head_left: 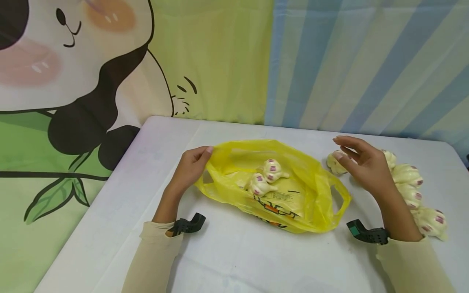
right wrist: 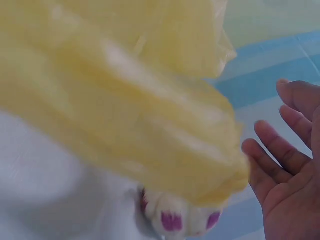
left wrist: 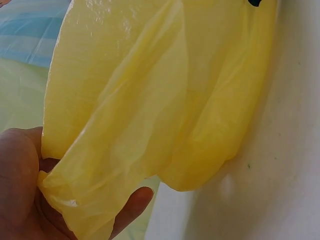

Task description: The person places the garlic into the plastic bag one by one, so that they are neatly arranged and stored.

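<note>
A yellow plastic bag (head_left: 223, 191) lies on the table with its mouth spread wide. Inside it, two toy-like garlic bulbs, one (head_left: 272, 170) just behind the other (head_left: 258, 185), rest on the bag's printed wall. My left hand (head_left: 188, 169) pinches the bag's left rim between thumb and fingers; the left wrist view shows the gathered plastic (left wrist: 90, 200) in its grasp. My right hand (head_left: 370, 167) is raised beyond the bag's right handle, fingers loosely bent and holding nothing. Partly behind its thumb sits a garlic bulb (head_left: 334, 163).
More garlic bulbs, among them one in the middle (head_left: 407, 175) and one at the front (head_left: 432, 222), cluster right of my right hand, partly covered by that arm. A white-covered table (head_left: 234, 260) reaches back to a printed curtain (head_left: 227, 61).
</note>
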A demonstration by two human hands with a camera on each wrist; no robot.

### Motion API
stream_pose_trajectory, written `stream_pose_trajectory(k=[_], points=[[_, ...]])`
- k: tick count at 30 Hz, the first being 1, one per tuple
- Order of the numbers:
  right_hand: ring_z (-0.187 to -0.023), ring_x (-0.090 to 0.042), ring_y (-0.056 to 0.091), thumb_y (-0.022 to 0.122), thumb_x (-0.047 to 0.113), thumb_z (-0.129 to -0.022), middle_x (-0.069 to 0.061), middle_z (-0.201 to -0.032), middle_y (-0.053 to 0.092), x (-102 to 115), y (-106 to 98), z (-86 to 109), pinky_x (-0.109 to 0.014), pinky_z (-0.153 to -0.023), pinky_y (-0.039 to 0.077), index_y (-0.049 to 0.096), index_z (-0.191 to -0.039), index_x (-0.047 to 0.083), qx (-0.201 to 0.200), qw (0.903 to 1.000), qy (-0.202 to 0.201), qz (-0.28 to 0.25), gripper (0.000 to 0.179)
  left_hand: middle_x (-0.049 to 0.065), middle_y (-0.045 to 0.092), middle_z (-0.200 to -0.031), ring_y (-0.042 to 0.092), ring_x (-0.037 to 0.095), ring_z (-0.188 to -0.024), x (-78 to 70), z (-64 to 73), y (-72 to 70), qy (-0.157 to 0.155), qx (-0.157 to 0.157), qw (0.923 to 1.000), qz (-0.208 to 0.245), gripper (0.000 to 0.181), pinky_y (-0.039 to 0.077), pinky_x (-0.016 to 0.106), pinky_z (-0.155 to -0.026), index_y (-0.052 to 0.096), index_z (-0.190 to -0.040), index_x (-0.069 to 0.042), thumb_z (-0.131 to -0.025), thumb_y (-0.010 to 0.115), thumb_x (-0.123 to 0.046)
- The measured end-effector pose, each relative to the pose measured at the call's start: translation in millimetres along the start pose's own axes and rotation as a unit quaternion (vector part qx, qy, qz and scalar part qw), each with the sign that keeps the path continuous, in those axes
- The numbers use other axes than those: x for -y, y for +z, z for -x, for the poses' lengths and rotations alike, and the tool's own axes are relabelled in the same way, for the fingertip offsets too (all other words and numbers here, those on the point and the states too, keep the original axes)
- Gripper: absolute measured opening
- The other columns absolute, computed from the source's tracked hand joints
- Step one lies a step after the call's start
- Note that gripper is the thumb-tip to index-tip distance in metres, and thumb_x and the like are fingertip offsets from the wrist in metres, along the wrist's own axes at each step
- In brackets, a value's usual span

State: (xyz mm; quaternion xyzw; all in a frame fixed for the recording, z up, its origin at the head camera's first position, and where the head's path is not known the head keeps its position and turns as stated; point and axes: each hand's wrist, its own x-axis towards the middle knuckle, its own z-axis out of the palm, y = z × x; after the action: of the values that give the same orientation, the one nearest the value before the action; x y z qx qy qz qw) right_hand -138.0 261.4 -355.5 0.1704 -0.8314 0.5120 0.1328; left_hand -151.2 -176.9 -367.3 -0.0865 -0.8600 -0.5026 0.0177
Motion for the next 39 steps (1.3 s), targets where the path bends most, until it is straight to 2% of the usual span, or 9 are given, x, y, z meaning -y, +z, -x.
stream_pose_trajectory(k=[7, 11, 17, 20, 24, 29, 32, 35, 39], points=[[-0.125, -0.009, 0.046, 0.065, -0.006, -0.089, -0.005, -0.137, 0.047, -15, 0, 4.1, -0.015, -0.099, 0.036, 0.05, -0.139, 0.003, -0.011, 0.9995, 0.029, 0.01, 0.053, 0.009, 0.051, -0.074, 0.047, 0.023, -0.074, 0.6, 0.6, -0.9, -0.012, 0.004, 0.9999, 0.005, 0.046, 0.039, 0.037, -0.068, 0.07, -0.107, -0.007, -0.101, 0.047, -0.047], [-0.135, -0.012, 0.035, 0.066, 0.002, -0.091, -0.008, -0.145, 0.039, -21, 1, 3.7, -0.017, -0.105, 0.029, 0.044, -0.145, 0.007, -0.009, 0.9978, 0.06, 0.028, 0.058, 0.009, 0.052, -0.075, 0.047, 0.023, -0.073, 1.9, -0.2, -0.6, -0.01, 0.001, 0.9999, 0.005, 0.045, 0.039, 0.037, -0.066, 0.07, -0.108, -0.007, -0.101, 0.047, -0.046], [-0.144, -0.021, 0.02, 0.067, 0.011, -0.093, -0.014, -0.154, 0.026, -31, 4, 3.4, -0.039, -0.113, 0.022, 0.036, -0.151, 0.013, 0.0, 0.9937, 0.101, 0.049, 0.066, 0.009, 0.049, -0.072, 0.047, 0.022, -0.072, 1.3, -0.1, -0.8, -0.006, 0.001, 1.0, 0.007, 0.045, 0.039, 0.036, -0.066, 0.07, -0.106, -0.007, -0.101, 0.048, -0.046], [-0.139, -0.028, 0.027, 0.067, 0.014, -0.093, -0.015, -0.155, 0.023, -35, 6, 3.0, -0.029, -0.109, 0.028, 0.033, -0.153, 0.012, 0.01, 0.9921, 0.111, 0.057, 0.069, 0.008, 0.047, -0.071, 0.046, 0.022, -0.072, 1.0, 0.3, -0.7, -0.008, 0.001, 0.9999, 0.009, 0.045, 0.038, 0.037, -0.067, 0.07, -0.105, -0.007, -0.101, 0.048, -0.046], [-0.13, -0.034, 0.034, 0.068, 0.017, -0.093, -0.014, -0.155, 0.026, -42, 8, 2.7, -0.014, -0.092, 0.032, 0.031, -0.153, 0.011, 0.014, 0.9905, 0.12, 0.065, 0.071, 0.009, 0.048, -0.071, 0.045, 0.023, -0.071, 0.2, 0.4, -0.6, -0.01, 0.0, 0.9999, 0.012, 0.045, 0.038, 0.036, -0.065, 0.07, -0.104, -0.007, -0.101, 0.048, -0.046], [-0.14, -0.034, 0.027, 0.069, 0.016, -0.092, -0.015, -0.154, 0.03, -47, 9, 3.0, -0.009, -0.096, 0.028, 0.03, -0.153, 0.009, 0.015, 0.9903, 0.132, 0.042, 0.072, 0.008, 0.049, -0.072, 0.045, 0.022, -0.07, -1.1, -0.1, -0.5, -0.011, 0.0, 0.9998, 0.016, 0.04, 0.038, 0.034, -0.064, 0.07, -0.106, -0.006, -0.102, 0.049, -0.04], [-0.141, -0.032, 0.025, 0.07, 0.017, -0.092, -0.014, -0.154, 0.03, -48, 10, 3.0, -0.009, -0.097, 0.028, 0.03, -0.153, 0.009, 0.017, 0.9898, 0.136, 0.039, 0.073, 0.007, 0.045, -0.069, 0.043, 0.022, -0.068, -1.5, -1.0, 0.2, -0.012, 0.0, 0.9998, 0.016, 0.037, 0.036, 0.033, -0.062, 0.07, -0.104, -0.004, -0.103, 0.049, -0.035], [-0.141, -0.032, 0.024, 0.071, 0.019, -0.091, -0.013, -0.154, 0.029, -47, 10, 2.4, -0.015, -0.102, 0.028, 0.029, -0.153, 0.01, 0.021, 0.9888, 0.142, 0.039, 0.076, 0.006, 0.044, -0.068, 0.042, 0.022, -0.067, -5.3, -0.7, 0.5, -0.014, 0.001, 0.9998, 0.013, 0.035, 0.035, 0.033, -0.061, 0.069, -0.103, -0.002, -0.104, 0.048, -0.03], [-0.137, -0.037, 0.028, 0.073, 0.02, -0.089, -0.013, -0.154, 0.031, -47, 10, 2.5, -0.023, -0.103, 0.029, 0.028, -0.154, 0.013, 0.027, 0.9881, 0.145, 0.043, 0.078, 0.005, 0.04, -0.066, 0.04, 0.02, -0.065, -24.0, 5.3, -1.3, -0.015, 0.005, 0.9998, 0.008, 0.034, 0.035, 0.031, -0.061, 0.067, -0.1, 0.003, -0.105, 0.047, -0.024]])
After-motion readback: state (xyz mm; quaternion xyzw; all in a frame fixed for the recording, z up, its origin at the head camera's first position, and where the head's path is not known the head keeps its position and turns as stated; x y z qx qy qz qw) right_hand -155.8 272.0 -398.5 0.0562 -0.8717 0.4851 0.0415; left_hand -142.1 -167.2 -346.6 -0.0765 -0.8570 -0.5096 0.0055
